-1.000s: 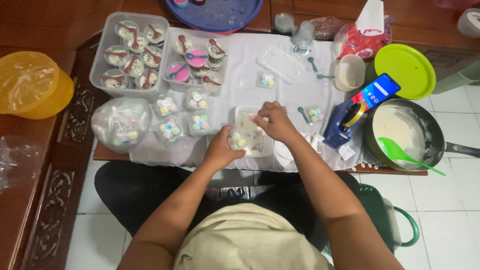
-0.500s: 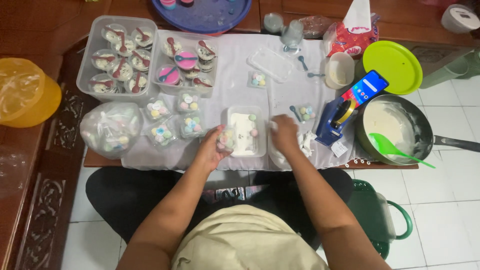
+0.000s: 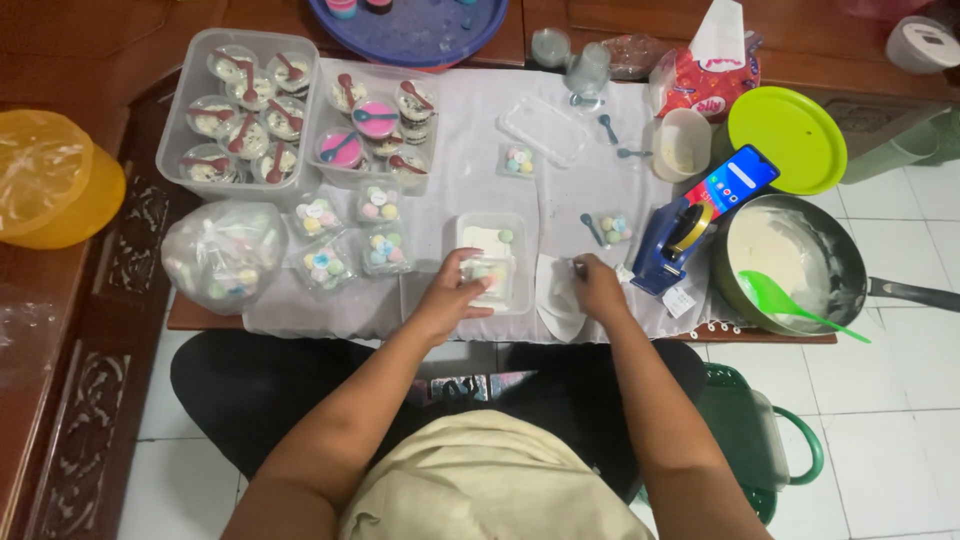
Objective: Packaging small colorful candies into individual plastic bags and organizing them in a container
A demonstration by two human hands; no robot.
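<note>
Since a moment ago the left hand [image 3: 452,297] has closed its fingers around a small packet [image 3: 487,272] over the clear box [image 3: 492,262]. The right hand [image 3: 597,288] has shifted rightward; its fingertips pinch a white lid [image 3: 556,300], beside the tape dispenser [image 3: 672,240].

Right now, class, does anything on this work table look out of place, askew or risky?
Yes. A phone leans tilted on the blue tape dispenser, right beside the pan of white batter, where it could slip in. A green spatula lies in the pan, its handle hanging over the rim. Nothing looks spilled.
</note>
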